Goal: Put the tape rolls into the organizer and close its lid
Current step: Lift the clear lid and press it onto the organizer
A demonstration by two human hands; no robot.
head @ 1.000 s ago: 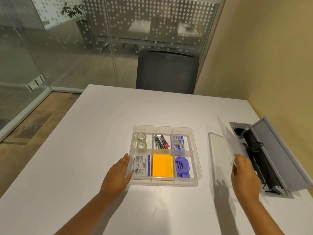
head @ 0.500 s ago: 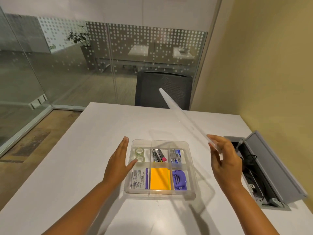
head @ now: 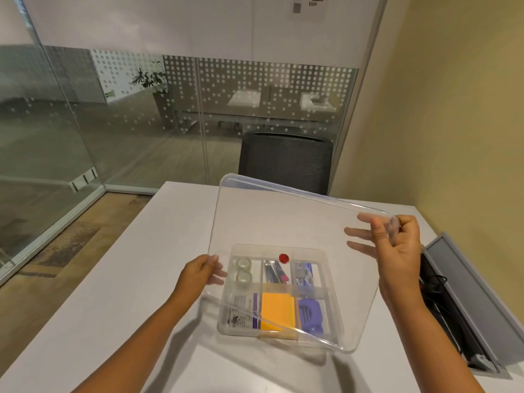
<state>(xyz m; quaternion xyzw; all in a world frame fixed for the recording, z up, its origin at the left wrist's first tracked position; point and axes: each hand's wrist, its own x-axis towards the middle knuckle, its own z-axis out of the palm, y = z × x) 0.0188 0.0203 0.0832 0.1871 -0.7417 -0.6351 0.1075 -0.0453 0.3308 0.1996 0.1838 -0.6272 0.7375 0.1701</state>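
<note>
A clear plastic organizer (head: 326,268) with several compartments sits on the white table. Two clear tape rolls (head: 243,271) lie in its back left compartment. Other compartments hold pens, an orange pad of notes and purple items. A large clear lid (head: 283,219) hovers flat and slightly tilted above the organizer. My left hand (head: 200,272) grips the lid's left edge. My right hand (head: 397,248) pinches its back right corner, fingers under it.
The white table (head: 141,279) ends at a dark office chair (head: 285,163) behind. An open grey cable hatch (head: 467,302) with black cords sits in the table at the right. Glass walls stand at the left and back, a yellow wall at the right.
The lid has swung from steeply tilted in my right hand to lying nearly flat over the organizer. My left hand has risen off the organizer's side and taken the lid's left edge.
</note>
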